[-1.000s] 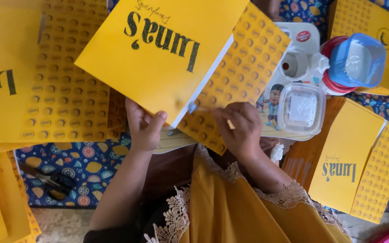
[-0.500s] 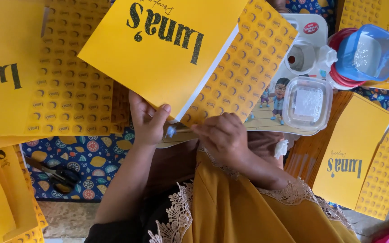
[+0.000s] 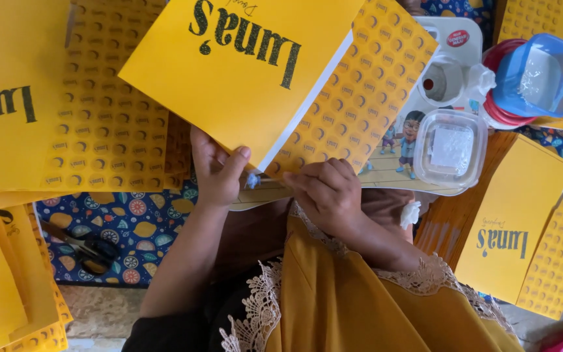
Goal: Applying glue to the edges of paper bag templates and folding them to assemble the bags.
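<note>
While left hand (image 3: 216, 173) pinches yellow card (image 3: 245, 72), right hand (image 3: 327, 195) fingers curl against it.

Bright, even daylight, colours strong. Yellow card (image 3: 242, 72) I'm holding is well lit, no real glare on it. Soft shadow under my left hand (image 3: 216, 173) & right hand (image 3: 327, 192), darker patch btwn my arms. Some shine on clear plastic tub (image 3: 451, 150) & blue lid (image 3: 535, 72). Centre sharp, print crisp. Edges slightly soft w/ mild wide-angle stretch, bottom right corner blurry
</note>
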